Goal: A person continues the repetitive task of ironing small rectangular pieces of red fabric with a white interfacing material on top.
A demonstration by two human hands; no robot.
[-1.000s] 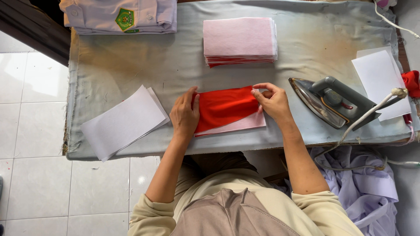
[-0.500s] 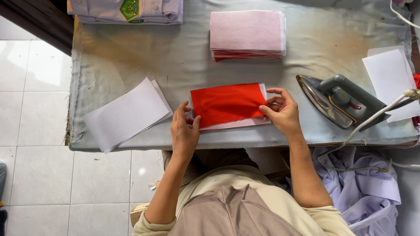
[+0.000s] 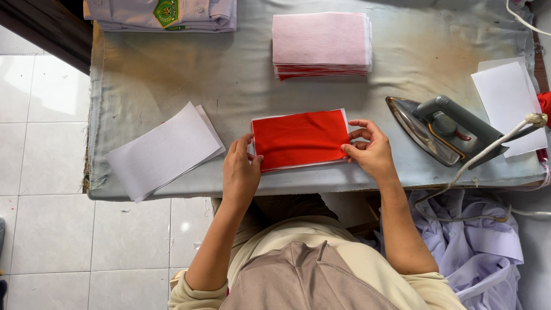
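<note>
Left hand (image 3: 241, 175) and right hand (image 3: 372, 150) pinch opposite ends of red cloth (image 3: 300, 139), lying flat on white sheet at counter (image 3: 241, 80) front edge. Iron (image 3: 442, 129) rests right; white papers (image 3: 163, 149) left; pink-topped stack (image 3: 320, 43) behind; folded shirt with green-yellow badge (image 3: 166, 11) far left.

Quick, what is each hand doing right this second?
Left hand: fingers pinching the left edge of the red cloth on the ironing table.
Right hand: fingers gripping the cloth's right edge.

Red cloth (image 3: 300, 139), white paper sheets (image 3: 162, 150), pink stack (image 3: 320, 40), grey iron (image 3: 453, 127).
</note>
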